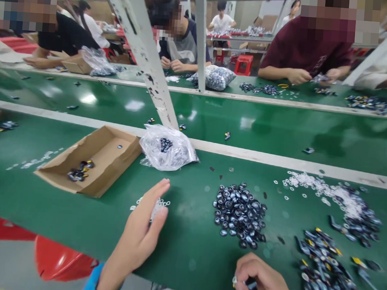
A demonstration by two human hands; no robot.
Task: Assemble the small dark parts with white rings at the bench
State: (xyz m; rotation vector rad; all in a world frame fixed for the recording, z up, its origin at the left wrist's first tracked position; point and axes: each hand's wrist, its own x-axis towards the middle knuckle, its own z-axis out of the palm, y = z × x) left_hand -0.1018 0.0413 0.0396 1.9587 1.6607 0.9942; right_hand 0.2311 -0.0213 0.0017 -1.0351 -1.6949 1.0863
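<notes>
The left hand (142, 232) lies flat and spread, fingers straight, palm down over a thin scatter of white rings (158, 203) on the green bench (186, 250). Its fingertips touch or nearly touch them, and it grips nothing. The right hand (265, 284), at five o'clock in the view, is curled tight, with thumb and forefinger pinching a small dark part (243, 283) that shows a pale ring at its tip.

At about eleven o'clock from the right hand sits a heap of dark round caps (240, 214). At two o'clock from that heap spreads a far drift of rings (323, 191), and at four o'clock lies a pile of dark and yellow clips (332, 272). At eleven o'clock from the left hand stands an open cardboard tray (105, 150) holding a few dark pieces (78, 172), with a clear plastic bag (166, 148) just beside it at its three o'clock. Other people work along the far benches at twelve o'clock.

The rings look tiny and light, so I judge that a flat palm would only push them about. It would be better to press one fingertip on a single ring, slide it clear of the rest, then nip it between thumb and forefinger. The right hand's pinch seems best kept firm and low on the part, leaving its tip free and turned toward nine o'clock
</notes>
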